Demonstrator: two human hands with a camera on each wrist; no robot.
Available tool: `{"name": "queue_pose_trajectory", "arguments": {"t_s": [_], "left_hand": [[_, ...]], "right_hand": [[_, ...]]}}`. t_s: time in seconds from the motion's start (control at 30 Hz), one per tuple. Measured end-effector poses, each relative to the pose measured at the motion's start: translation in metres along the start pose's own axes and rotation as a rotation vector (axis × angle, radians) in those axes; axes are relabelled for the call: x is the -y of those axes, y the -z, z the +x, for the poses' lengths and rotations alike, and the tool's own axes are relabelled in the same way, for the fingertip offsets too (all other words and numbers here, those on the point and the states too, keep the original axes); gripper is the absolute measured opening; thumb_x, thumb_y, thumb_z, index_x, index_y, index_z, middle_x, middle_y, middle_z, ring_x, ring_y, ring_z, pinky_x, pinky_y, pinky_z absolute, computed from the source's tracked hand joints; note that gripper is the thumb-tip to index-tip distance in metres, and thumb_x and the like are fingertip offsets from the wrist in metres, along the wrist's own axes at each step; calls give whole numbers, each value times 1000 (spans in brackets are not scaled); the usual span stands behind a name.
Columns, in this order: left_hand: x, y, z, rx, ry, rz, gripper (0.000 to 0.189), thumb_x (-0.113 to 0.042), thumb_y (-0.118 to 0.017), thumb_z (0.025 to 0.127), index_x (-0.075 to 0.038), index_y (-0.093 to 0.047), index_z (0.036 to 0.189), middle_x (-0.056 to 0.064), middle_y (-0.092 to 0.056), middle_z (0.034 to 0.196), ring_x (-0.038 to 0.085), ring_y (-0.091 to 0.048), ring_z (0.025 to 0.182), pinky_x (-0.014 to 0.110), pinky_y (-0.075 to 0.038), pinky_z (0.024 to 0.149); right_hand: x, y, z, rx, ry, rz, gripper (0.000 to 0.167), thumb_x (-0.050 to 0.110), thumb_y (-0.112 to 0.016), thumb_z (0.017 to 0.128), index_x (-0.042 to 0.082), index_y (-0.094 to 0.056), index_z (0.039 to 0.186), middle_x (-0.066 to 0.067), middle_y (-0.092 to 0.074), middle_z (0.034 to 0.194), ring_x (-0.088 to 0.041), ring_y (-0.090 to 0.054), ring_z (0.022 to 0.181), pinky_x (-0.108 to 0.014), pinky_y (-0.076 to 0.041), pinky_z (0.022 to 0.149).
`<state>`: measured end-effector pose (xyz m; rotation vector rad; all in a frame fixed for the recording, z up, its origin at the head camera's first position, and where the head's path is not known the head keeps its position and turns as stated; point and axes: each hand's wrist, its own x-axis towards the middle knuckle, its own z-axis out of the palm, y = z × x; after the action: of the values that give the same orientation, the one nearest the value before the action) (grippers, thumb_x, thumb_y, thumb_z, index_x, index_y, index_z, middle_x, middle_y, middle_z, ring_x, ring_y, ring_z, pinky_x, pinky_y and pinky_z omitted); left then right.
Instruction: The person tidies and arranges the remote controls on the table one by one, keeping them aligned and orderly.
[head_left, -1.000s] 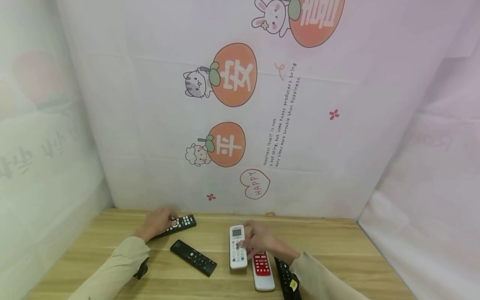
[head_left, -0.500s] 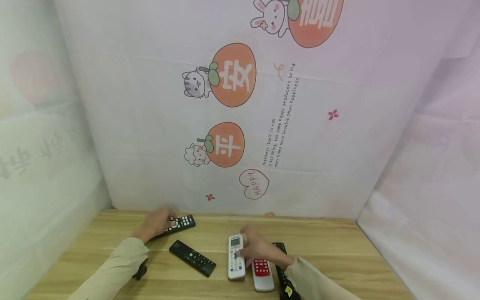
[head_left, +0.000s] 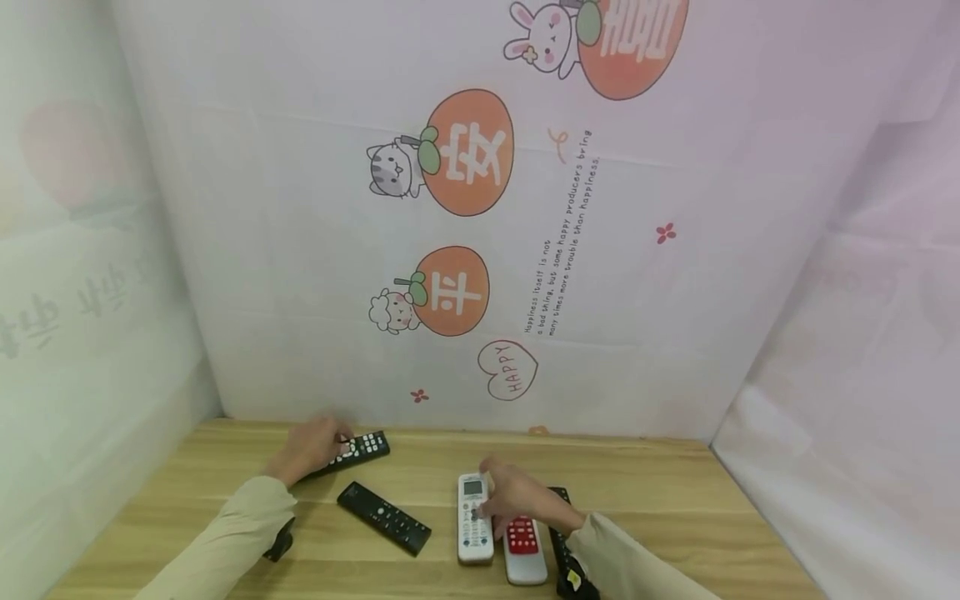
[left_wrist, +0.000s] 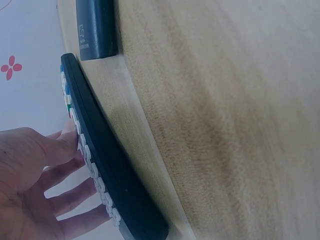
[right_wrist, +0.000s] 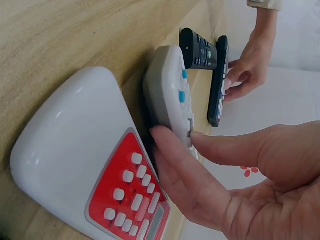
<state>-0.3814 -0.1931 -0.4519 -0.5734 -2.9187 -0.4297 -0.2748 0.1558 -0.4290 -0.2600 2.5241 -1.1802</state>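
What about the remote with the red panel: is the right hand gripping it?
No, the right hand pinches the white remote with blue buttons, while the red-panel remote lies beside it.

R-wrist view, wht remote [right_wrist: 167, 90] part. hid by R fingers [right_wrist: 187, 167], red/wht remote [right_wrist: 65, 145] cut off @ btm edge

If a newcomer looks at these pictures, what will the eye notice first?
Probably the big orange fruits printed on the white backdrop, above the table. On the table, the remote with the red keypad stands out next, just right of the white remote that the right hand holds.
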Motion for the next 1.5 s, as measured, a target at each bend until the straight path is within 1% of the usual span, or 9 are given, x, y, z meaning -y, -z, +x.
{"name": "queue_pose_trajectory", "arguments": {"t_s": [0.1,0.2,0.43,0.6,0.83,1.13,1.27,1.4,1.5], "left_hand": [[0,1,0,3,0,0,15,-9,-76,93,-5,-79,106,11,-74,98,29,-69,91,51,-58,77],[0,1,0,5,3,3,15,-9,-76,93,-5,-78,107,11,-74,99,29,-69,92,51,-58,78],[3,-2,3,3,-4,-1,17,-9,-76,92,-5,-78,109,12,-75,101,30,-69,94,53,-58,79],[2,-2,2,9,4,-6,16,-9,-76,93,-5,-78,108,12,-75,101,30,-70,94,54,-58,80],[2,-3,1,15,3,-4,15,-10,-76,93,-6,-79,108,11,-74,100,29,-69,93,51,-58,79],[-1,2,2,20,15,2,18,-9,-75,94,-4,-78,111,14,-75,103,32,-70,96,53,-58,81],[-1,3,2,19,8,1,18,-9,-75,93,-4,-78,110,13,-74,101,31,-69,94,52,-58,80],[0,3,1,26,2,0,17,-9,-76,93,-4,-78,109,11,-74,100,29,-69,93,52,-58,79],[-1,3,1,25,1,1,17,-9,-76,93,-4,-79,110,11,-74,100,30,-69,93,51,-58,79]], "right_hand": [[0,0,1,15,-25,12,71,-13,-72,88,-6,-39,151,-20,-67,78,-37,-73,64,-40,-64,60],[0,0,2,31,-48,17,70,-13,-72,89,-5,-40,151,-21,-68,75,-35,-73,63,-40,-64,60],[3,2,1,36,-80,24,67,-14,-73,87,-4,-45,148,-23,-67,79,-36,-74,64,-40,-65,61],[3,2,2,39,-92,22,67,-14,-73,87,-3,-47,148,-24,-66,81,-33,-73,62,-40,-65,61],[1,2,1,34,-91,4,65,-13,-73,87,-3,-48,146,-22,-65,81,-34,-74,63,-40,-65,61],[3,3,3,20,-75,-12,66,-13,-75,86,-3,-48,145,-20,-66,79,-32,-74,61,-39,-64,60],[3,4,2,21,-62,-25,68,-12,-76,85,-4,-48,146,-19,-68,76,-29,-72,58,-40,-64,60],[3,4,1,20,-47,-53,67,-10,-78,84,-6,-49,144,-17,-70,74,-25,-70,55,-40,-64,59],[3,5,2,22,-42,-76,66,-9,-79,84,-6,-50,143,-17,-69,74,-25,-70,56,-39,-64,58]]}}
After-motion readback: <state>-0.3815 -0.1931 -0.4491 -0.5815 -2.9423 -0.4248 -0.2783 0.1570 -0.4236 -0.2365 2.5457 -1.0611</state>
